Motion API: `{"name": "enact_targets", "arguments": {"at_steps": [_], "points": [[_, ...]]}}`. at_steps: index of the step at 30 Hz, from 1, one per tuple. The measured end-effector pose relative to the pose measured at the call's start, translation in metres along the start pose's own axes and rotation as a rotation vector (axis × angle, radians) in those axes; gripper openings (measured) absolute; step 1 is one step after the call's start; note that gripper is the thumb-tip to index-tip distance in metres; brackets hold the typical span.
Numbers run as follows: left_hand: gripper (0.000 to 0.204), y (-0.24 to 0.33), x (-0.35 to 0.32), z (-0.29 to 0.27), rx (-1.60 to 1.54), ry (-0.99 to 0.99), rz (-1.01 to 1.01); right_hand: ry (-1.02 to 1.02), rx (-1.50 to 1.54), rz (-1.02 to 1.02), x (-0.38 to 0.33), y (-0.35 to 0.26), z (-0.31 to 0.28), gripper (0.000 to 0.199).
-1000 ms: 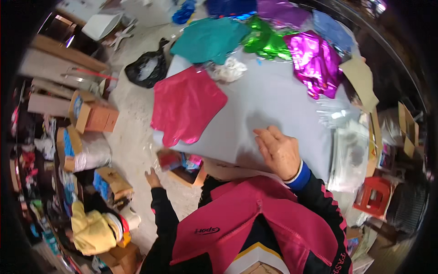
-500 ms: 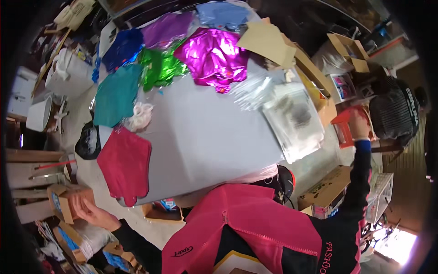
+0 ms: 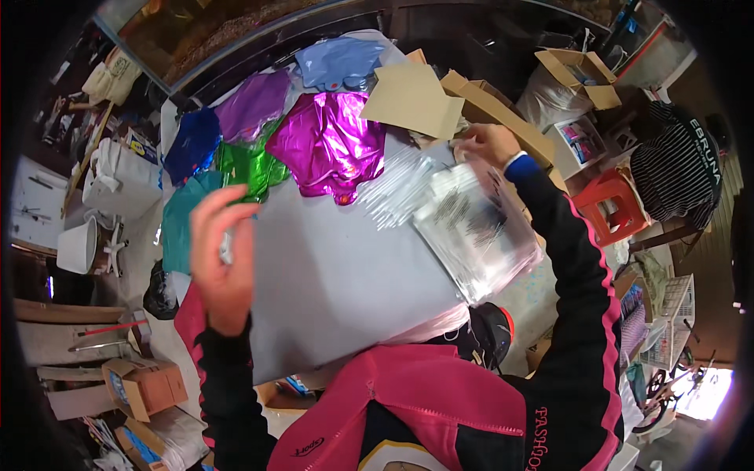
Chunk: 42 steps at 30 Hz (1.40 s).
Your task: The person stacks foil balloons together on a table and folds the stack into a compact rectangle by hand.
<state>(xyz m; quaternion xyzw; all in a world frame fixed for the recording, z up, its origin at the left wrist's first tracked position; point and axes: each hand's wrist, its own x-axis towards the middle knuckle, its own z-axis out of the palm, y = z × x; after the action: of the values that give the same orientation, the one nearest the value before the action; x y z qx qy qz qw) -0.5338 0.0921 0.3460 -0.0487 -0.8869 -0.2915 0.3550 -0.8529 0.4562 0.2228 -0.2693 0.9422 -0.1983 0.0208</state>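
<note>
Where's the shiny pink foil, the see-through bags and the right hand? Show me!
Pink foil [image 3: 326, 145], head view: its shiny middle.
Bags [image 3: 477, 229], head view: the pile's middle.
Right hand [image 3: 495, 144], head view: middle of the hand.

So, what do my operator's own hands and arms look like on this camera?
Both the left hand and right hand are bare, without gloves. The left sleeve and right sleeve are black. The right one has wavy pink trim down its outer edge, pink lettering and a blue-and-white cuff band.
</note>
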Motion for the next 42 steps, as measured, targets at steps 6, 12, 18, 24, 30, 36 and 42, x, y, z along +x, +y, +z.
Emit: {"name": "enact_targets", "arguments": {"at_steps": [6, 12, 18, 24, 30, 36, 42], "points": [[0.022, 0.013, 0.039, 0.092, -0.374, -0.269, 0.084, 0.034, 0.159, -0.187, 0.014, 0.038, 0.009, 0.026], [0.044, 0.042, 0.059, 0.19, -0.641, -0.429, -0.266, 0.046, 0.642, -0.171, -0.02, -0.02, -0.031, 0.016], [0.024, 0.06, 0.071, 0.242, -0.704, -0.531, -0.327, 0.032, 0.929, -0.094, -0.073, -0.064, -0.05, 0.02], [0.022, 0.055, 0.069, 0.257, -0.773, -0.437, -0.383, 0.183, 0.888, -0.047, -0.097, -0.052, -0.049, 0.016], [0.022, 0.044, 0.069, 0.279, -0.43, -0.325, -0.155, 0.498, -0.264, -0.038, -0.137, 0.074, -0.041, 0.033], [0.024, 0.044, 0.07, 0.298, -0.335, -0.346, -0.045, 0.305, -0.311, 0.365, -0.206, 0.146, 0.002, 0.03], [0.026, 0.056, 0.064, 0.301, -0.479, -0.462, -0.108, 0.348, 0.702, 0.03, -0.149, 0.041, -0.03, 0.036]]}}
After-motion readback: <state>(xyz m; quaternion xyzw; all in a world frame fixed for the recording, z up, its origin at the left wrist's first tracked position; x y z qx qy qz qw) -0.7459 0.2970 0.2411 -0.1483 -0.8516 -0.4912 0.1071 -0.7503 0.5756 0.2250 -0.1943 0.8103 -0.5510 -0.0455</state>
